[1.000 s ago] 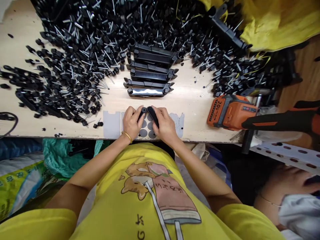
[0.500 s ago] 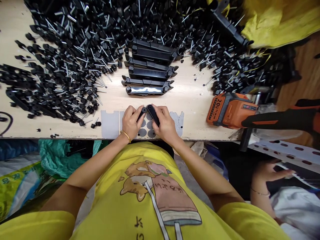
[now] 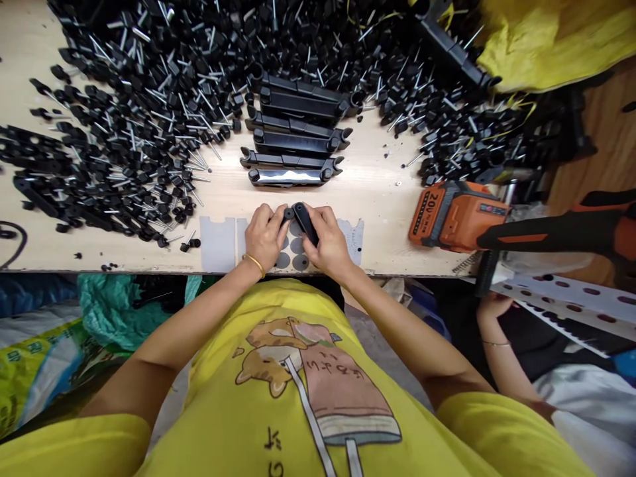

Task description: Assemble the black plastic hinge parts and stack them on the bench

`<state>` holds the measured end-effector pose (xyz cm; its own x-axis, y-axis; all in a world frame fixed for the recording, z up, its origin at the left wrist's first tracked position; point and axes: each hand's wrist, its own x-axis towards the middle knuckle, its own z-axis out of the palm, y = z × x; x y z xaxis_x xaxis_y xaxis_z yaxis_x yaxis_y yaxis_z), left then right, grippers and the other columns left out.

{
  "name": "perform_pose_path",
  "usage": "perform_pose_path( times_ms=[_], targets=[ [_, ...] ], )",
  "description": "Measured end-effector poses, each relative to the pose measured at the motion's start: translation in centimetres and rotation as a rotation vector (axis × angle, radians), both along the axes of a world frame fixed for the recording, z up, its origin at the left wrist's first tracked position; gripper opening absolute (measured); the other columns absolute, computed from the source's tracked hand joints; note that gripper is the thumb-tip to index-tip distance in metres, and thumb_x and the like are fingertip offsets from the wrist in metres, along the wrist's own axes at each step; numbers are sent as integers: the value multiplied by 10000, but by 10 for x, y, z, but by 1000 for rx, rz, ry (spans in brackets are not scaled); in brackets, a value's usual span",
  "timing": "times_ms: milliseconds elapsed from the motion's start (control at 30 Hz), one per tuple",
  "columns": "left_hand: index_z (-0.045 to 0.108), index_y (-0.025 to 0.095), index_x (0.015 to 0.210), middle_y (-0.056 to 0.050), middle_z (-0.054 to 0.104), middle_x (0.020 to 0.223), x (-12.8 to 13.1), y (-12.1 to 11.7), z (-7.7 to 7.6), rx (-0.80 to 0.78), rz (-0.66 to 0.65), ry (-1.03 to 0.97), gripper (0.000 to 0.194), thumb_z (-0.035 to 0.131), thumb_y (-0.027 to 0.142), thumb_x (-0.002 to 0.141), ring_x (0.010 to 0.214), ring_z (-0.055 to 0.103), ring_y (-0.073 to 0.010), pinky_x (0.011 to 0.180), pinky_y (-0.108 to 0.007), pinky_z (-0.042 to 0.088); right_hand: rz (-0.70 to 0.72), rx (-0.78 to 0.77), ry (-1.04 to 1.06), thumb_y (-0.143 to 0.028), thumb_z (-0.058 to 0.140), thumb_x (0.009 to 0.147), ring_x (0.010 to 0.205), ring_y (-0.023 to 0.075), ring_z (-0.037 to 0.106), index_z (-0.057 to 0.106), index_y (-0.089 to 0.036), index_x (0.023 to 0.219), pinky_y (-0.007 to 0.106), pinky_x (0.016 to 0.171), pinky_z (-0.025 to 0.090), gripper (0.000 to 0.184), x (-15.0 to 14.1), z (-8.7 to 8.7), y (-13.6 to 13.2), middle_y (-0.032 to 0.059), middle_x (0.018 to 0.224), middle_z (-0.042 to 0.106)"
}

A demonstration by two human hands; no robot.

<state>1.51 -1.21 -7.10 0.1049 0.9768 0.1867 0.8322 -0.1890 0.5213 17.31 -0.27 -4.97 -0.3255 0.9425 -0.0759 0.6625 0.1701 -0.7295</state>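
Note:
Above the front edge of the bench, my left hand [image 3: 265,235] is closed around a black plastic piece [image 3: 289,214]. Only its round end with a small centre hole shows; my fingers cover the rest. Close beside it, my right hand [image 3: 328,244] grips a black plastic bar [image 3: 306,224] with a rounded tip, tilted up toward the left piece. The two ends almost meet, and whether they touch I cannot tell. Beneath my hands lies a grey sheet [image 3: 217,244] with dark round spots [image 3: 299,246]. Farther back, several assembled black bars [image 3: 291,177] form a stacked row.
A large heap of black knobs with metal pins [image 3: 163,126] spreads across the back and left. On the right rests an orange cordless power tool [image 3: 462,215]. A yellow sack [image 3: 546,40] lies behind it. Another person's hand [image 3: 493,308] reaches in below right, near a perforated white strip [image 3: 571,301].
My left fingers have turned, so less of the left piece shows beyond its round end. My right hand stays nearly still. The other person's hand has moved left and up.

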Motion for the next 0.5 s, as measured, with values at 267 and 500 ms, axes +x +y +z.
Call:
perform_pose_path(
  times_ms=[267, 500],
  targets=[
    [550, 208, 1128, -29, 468, 778, -4, 5, 1, -38, -84, 59, 306, 378, 386, 948, 739, 491, -164, 591, -263, 389, -5, -5, 14, -157, 450, 768, 936, 221, 540, 391, -236, 1348, 364, 755, 534, 588, -1, 0, -1, 85, 1046, 470],
    [536, 208, 1142, -22, 456, 759, -6, 9, 1, 21, -80, 45, 279, 407, 352, 941, 690, 487, -151, 555, -251, 364, 7, 1, 3, -142, 442, 768, 970, 222, 530, 350, -228, 1376, 364, 810, 526, 620, -1, 1, -1, 92, 1063, 461]
  ],
)
